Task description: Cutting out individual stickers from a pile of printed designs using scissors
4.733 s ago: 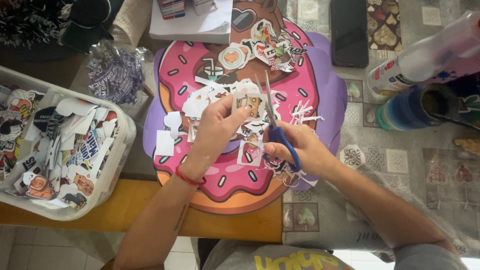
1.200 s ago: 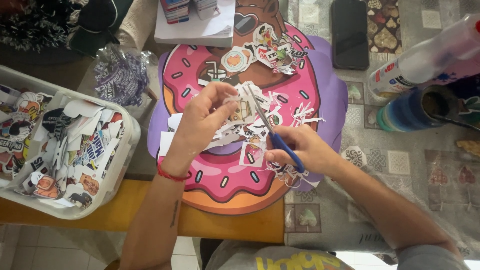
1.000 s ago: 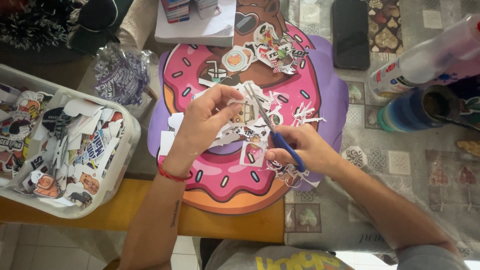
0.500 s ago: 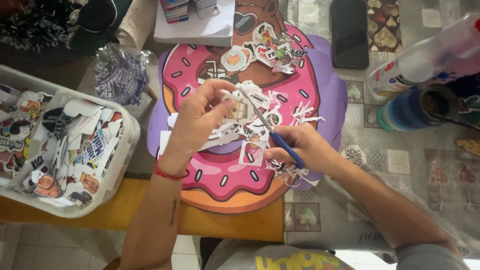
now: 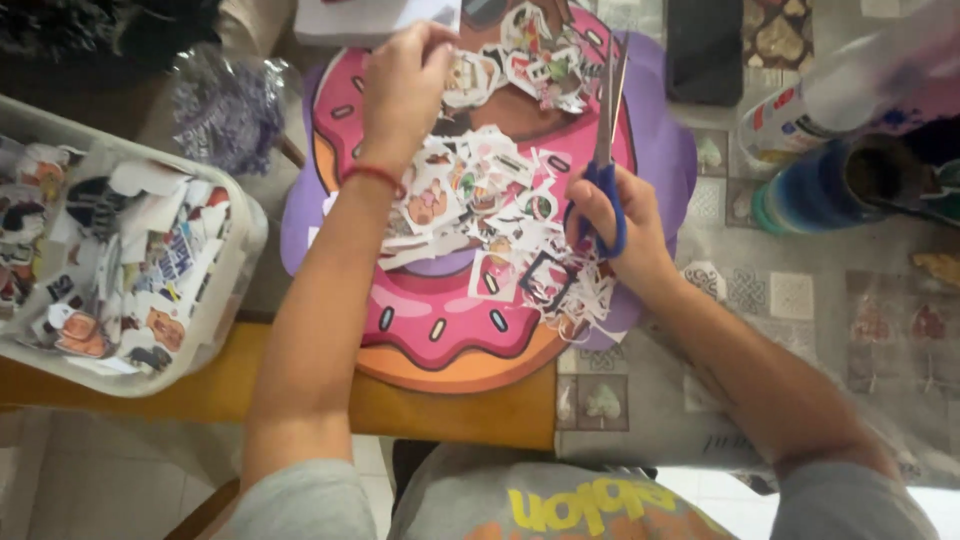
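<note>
Patterned cloth covers the desk (image 5: pixel 800 330), with a doughnut-shaped mat (image 5: pixel 440 340) as the central landmark. Right hand (image 5: pixel 625 225) is clamped on blue-handled scissors (image 5: pixel 605 150) at the mat's right side, blades together, long axis pointing away from the person. Left hand (image 5: pixel 405 85), fingers pinched, touches paper cutouts (image 5: pixel 490 195) at the mat's far edge. Left of the mat sits a white tub (image 5: pixel 235 270) of clippings.

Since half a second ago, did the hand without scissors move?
Yes. The left hand reached away from the body, from the pink doughnut-shaped mat's middle to its far edge.
</note>
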